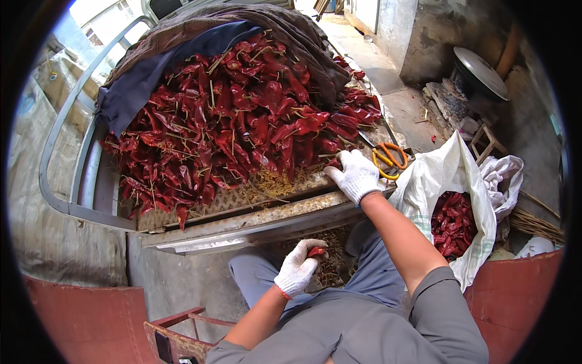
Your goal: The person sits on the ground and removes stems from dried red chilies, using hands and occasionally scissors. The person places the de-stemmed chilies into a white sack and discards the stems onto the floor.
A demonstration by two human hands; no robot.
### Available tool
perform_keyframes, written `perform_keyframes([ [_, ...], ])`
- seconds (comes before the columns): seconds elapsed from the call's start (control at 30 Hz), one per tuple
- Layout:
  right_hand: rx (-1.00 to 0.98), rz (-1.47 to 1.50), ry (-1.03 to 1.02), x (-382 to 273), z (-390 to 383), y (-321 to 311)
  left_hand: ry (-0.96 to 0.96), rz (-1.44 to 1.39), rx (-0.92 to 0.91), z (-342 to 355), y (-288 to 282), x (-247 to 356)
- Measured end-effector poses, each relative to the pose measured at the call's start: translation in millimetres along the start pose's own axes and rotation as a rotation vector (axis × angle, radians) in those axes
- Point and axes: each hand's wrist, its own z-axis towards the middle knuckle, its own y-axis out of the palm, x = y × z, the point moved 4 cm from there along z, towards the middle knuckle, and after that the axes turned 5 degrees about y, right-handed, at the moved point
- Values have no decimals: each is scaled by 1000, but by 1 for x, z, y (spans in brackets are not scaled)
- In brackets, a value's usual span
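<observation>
A large heap of dried red chili peppers [236, 121] with stems covers the truck bed in front of me. My left hand [298, 267], in a white glove, is held low over my lap. Between its thumb and fingers is a red chili pepper [316, 251]. My right hand [354, 176], gloved too, is at the bed's near right edge, beside the heap. Its fingers are curled, with red pepper showing at the tips; whether they grip it is partly hidden. Just right of that hand lie scissors [388, 161] with orange and yellow handles.
Right of the bed stands an open white woven sack [418, 191] with red pepper pieces [453, 224] inside. A dark cloth cover [176, 51] drapes over the heap's back. A metal rail [51, 139] bounds the left side. A wooden chair [176, 340] is at lower left.
</observation>
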Motion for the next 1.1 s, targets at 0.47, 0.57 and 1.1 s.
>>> perform_keyframes([
  [0.47,-67,352,-383,-8,-83,-55,99,-49,315,31,0,39],
  [0.57,-131,218,-544,-20,-108,-56,71,-186,222,35,13,51],
  [1.1,-623,859,68,-34,-149,-23,301,153,179,10,12,42],
])
